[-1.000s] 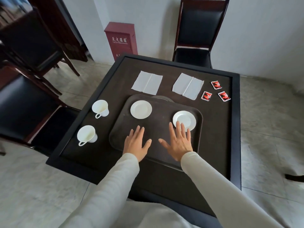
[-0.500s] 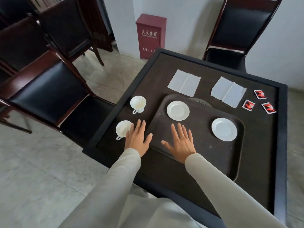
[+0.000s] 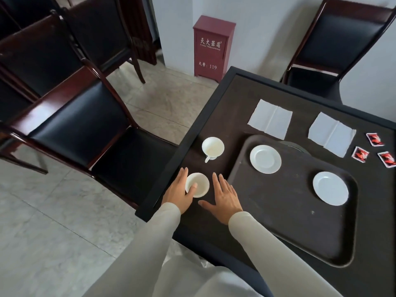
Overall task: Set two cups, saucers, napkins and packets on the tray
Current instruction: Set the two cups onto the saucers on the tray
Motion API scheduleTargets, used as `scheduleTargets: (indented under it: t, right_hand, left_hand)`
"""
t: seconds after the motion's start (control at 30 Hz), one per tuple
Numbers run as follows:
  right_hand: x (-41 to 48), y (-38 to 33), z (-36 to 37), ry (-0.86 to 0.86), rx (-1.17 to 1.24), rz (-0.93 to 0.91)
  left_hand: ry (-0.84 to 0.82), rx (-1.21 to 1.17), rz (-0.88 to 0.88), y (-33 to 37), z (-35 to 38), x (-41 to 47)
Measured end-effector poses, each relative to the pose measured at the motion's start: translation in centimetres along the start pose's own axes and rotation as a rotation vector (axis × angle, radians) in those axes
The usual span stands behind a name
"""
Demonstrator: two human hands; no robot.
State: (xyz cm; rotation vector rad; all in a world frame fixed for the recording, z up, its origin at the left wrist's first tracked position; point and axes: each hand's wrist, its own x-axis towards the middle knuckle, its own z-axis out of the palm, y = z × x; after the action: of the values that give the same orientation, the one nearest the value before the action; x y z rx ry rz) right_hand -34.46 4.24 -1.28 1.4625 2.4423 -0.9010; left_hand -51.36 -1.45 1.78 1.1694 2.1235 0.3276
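A dark tray (image 3: 278, 221) lies on the black table and carries two white saucers, one at its far left (image 3: 265, 159) and one at its right (image 3: 330, 188). Left of the tray stand two white cups: a far cup (image 3: 212, 146) and a near cup (image 3: 200, 183). My left hand (image 3: 177, 194) wraps the near cup's left side, thumb over its rim. My right hand (image 3: 225, 198) lies open just right of that cup, fingers spread. Two white napkins (image 3: 270, 118) (image 3: 331, 133) and three red packets (image 3: 374, 139) (image 3: 360, 154) (image 3: 387, 159) lie beyond the tray.
The table has a raised black border (image 3: 192, 129) close to the cups. A dark-seated wooden chair (image 3: 120, 155) stands against the table's left side, another chair (image 3: 334, 52) at the far side. A red cabinet (image 3: 211, 46) stands against the wall.
Both hands have moved left off the tray to the near cup. My left hand has closed around it and my right hand has come beside it. The view has swung left.
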Motion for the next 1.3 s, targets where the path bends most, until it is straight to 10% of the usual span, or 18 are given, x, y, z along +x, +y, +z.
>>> scheduleTargets:
  t: [0.67, 1.3]
  right_hand:
    - [1.5, -4.2, 2.3, 0.013, 0.411, 0.175]
    - [1.4, -4.5, 2.0, 0.136, 0.592, 0.285]
  left_hand:
    - [-0.160, -0.691, -0.208, -3.1, 1.8, 0.8]
    - [-0.129, -0.853, -0.329, -2.5, 1.9, 0.8]
